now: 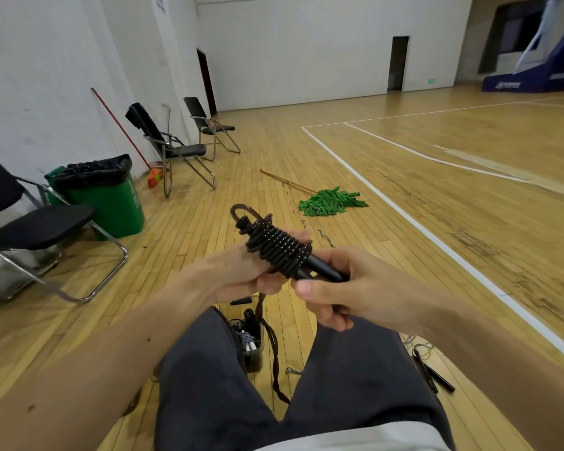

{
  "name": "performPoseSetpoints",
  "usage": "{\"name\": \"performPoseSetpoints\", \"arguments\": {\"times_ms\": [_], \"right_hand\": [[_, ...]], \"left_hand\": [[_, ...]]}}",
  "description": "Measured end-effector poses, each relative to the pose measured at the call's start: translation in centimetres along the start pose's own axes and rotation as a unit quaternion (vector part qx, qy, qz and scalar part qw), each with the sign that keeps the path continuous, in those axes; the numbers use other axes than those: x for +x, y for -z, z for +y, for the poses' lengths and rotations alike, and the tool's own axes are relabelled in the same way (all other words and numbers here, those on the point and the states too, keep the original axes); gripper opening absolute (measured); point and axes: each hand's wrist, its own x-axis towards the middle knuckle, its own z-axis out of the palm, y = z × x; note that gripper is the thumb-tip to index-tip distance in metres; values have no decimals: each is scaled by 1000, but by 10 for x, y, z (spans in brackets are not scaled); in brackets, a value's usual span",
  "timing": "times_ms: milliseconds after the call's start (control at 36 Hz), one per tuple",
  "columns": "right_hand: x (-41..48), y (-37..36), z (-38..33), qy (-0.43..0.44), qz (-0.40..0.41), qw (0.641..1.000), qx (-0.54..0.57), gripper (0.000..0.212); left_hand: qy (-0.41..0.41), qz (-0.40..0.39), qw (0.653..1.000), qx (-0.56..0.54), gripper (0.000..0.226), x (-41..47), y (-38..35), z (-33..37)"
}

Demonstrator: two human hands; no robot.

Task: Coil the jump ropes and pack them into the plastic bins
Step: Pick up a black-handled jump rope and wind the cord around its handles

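One black rope (pixel 279 247), its cord wound in tight glossy turns round the paired handles, is held above the lap. The left hand (pixel 241 271) grips the coil from below; the right hand (pixel 352 288) clamps the smooth handle ends. One bin (pixel 256 353) (plastic, holding more ropes) sits between the knees. A second rope (pixel 432 372) lies on the plank floor (pixel 372 190) at right.

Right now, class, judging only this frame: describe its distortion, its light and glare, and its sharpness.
Head view: the wide lens tilts the walls and swells the forearms; light is even, with pale sheen on the far floor and glints on the rope; left hand and right hand are sharp.
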Motion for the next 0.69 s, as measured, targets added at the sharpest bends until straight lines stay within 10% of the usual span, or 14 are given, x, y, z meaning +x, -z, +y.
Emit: {"name": "performPoseSetpoints", "arguments": {"times_ms": [694], "right_hand": [[15, 20, 42, -98, 193, 968, -124, 17]], "left_hand": [[42, -15, 993, 110, 31, -21, -42, -3]]}}
